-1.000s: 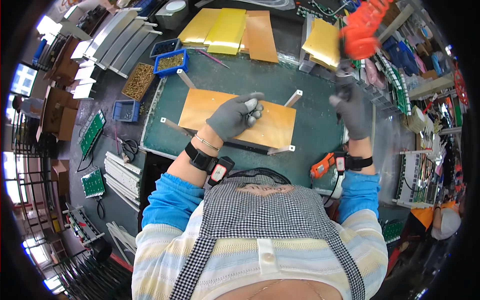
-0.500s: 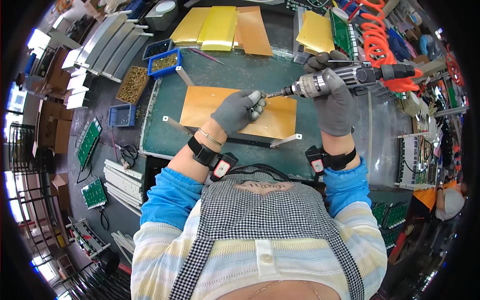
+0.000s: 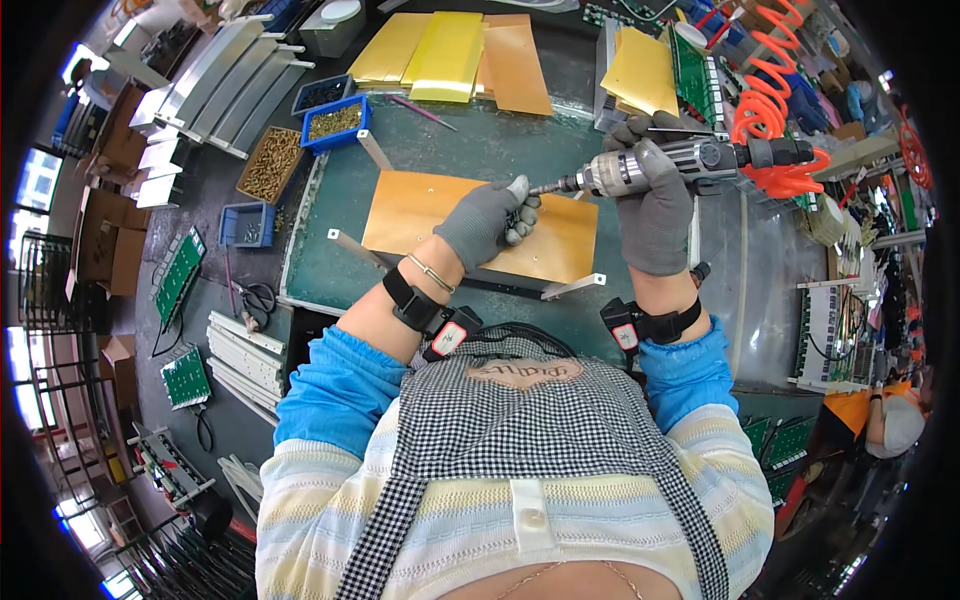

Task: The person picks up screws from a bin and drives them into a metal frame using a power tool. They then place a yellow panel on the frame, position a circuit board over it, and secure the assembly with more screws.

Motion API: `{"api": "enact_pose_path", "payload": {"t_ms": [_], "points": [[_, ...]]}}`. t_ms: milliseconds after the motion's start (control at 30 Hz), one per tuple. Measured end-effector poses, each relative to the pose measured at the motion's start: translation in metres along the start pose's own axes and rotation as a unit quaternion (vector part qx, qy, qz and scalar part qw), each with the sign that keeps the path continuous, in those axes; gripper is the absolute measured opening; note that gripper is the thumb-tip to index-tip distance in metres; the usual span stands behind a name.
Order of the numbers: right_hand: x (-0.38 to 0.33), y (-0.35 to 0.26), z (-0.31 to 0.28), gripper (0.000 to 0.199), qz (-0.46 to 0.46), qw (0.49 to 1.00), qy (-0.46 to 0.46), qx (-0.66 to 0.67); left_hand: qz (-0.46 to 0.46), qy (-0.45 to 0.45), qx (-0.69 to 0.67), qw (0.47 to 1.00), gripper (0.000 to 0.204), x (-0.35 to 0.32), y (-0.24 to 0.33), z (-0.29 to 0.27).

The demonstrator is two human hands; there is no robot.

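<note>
My right hand [image 3: 655, 205], in a grey glove, is wrapped round a silver and black air screwdriver [image 3: 690, 165]. The tool lies nearly level, its bit pointing left. At the bit's tip is my gloved left hand [image 3: 490, 222], thumb and fingers closed together; whatever they hold is too small to make out. Below both hands lies an orange-brown sheet [image 3: 415, 210] on a dark frame. Metal legs, such as the one at the front right [image 3: 575, 287], stick out at the frame's corners. My left hand hides part of the sheet.
Blue bins of small fasteners [image 3: 335, 122] and an open box of brass-coloured parts [image 3: 270, 165] stand at the left. Yellow sheets [image 3: 445, 60] lie at the back. A coiled orange hose [image 3: 765, 105] runs to the tool. Green circuit boards [image 3: 180, 275] lie far left.
The screwdriver and my right hand have shifted slightly left, bringing the bit to my left fingertips. My left hand has moved slightly right.
</note>
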State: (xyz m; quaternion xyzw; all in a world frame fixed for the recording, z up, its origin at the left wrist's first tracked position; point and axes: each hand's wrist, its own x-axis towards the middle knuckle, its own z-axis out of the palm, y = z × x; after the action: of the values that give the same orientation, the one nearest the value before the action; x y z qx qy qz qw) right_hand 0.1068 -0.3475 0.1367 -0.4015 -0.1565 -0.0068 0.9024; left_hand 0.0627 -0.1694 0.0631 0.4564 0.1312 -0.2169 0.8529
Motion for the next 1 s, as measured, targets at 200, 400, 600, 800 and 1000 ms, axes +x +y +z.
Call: {"api": "enact_pose_path", "payload": {"t_ms": [200,400,600,800,1000], "points": [[0.004,-0.002,-0.005,0.036,0.004,0.994,-0.056,-0.092,-0.028,0.038,-0.071,0.996,0.023,0.000,0.002,0.002],[0.000,0.002,0.001,0.036,0.045,0.990,-0.084,-0.108,-0.061,-0.007,-0.168,0.984,0.006,0.002,0.003,-0.007],[-0.003,0.002,0.013,0.035,0.047,0.980,-0.119,-0.150,-0.022,-0.027,-0.163,0.986,0.010,0.000,-0.002,-0.009],[-0.004,0.004,0.019,0.035,0.056,0.957,-0.172,-0.227,0.007,0.003,-0.116,0.993,0.022,0.001,-0.006,-0.007],[0.000,0.010,0.026,0.034,0.091,0.961,-0.175,-0.196,0.023,0.007,-0.124,0.992,0.023,-0.004,-0.005,-0.005]]}}
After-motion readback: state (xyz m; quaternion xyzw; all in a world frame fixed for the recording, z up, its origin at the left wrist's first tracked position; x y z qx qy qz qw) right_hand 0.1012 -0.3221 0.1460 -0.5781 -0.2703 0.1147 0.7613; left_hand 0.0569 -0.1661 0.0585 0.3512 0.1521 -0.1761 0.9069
